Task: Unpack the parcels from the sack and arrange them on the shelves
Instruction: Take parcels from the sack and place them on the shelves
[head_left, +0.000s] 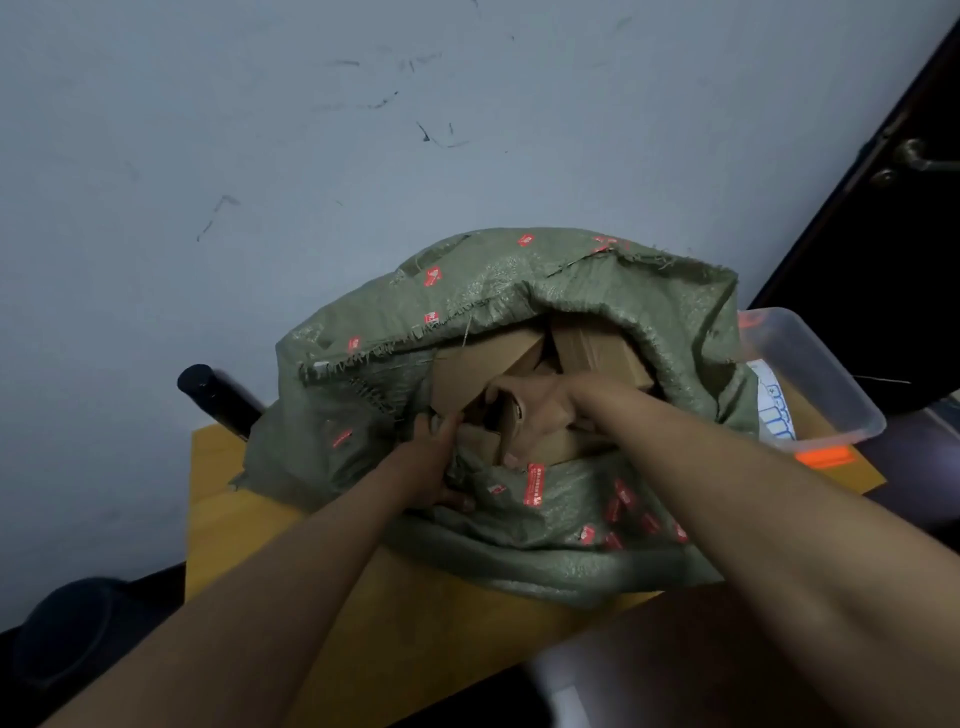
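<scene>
Two hands worked at the mouth of the green sack (519, 291) on the yellow table (249, 525). Left hand (434, 457) gripped the sack's near rim; right hand (540, 410) grasped a cardboard parcel (524, 441) inside, among perhaps three others. One clear bin (810, 374) stood at the table's right edge, one black cylinder (208, 389) by its far-left corner.
</scene>
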